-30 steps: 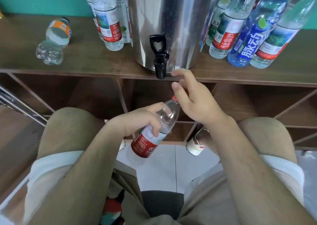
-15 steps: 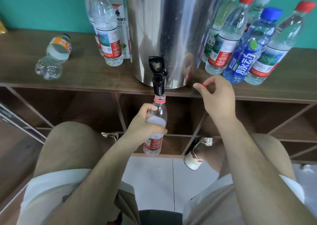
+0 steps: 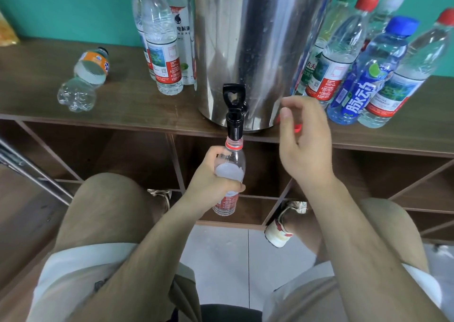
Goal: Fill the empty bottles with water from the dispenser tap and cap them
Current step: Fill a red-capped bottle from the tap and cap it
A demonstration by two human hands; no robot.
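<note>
My left hand (image 3: 208, 186) grips a clear, uncapped bottle with a red label (image 3: 232, 159) around its middle. It holds the bottle upright, the open neck right under the black tap (image 3: 234, 120) of the steel dispenser (image 3: 258, 39). My right hand (image 3: 307, 144) hovers to the right of the tap with its fingers loosely apart. A small red cap (image 3: 298, 128) shows just behind this hand on the shelf edge, mostly hidden. No water stream is visible.
On the brown shelf (image 3: 137, 115), capped bottles (image 3: 162, 46) stand left of the dispenser and several more (image 3: 363, 75) stand to its right. An orange-labelled bottle (image 3: 86, 78) lies on its side at the left. Open cubbies lie below, and my knees are in front.
My left hand raised the tilted bottle upright under the tap. My right hand took the red cap off, carried it right to the shelf edge and opened its fingers.
</note>
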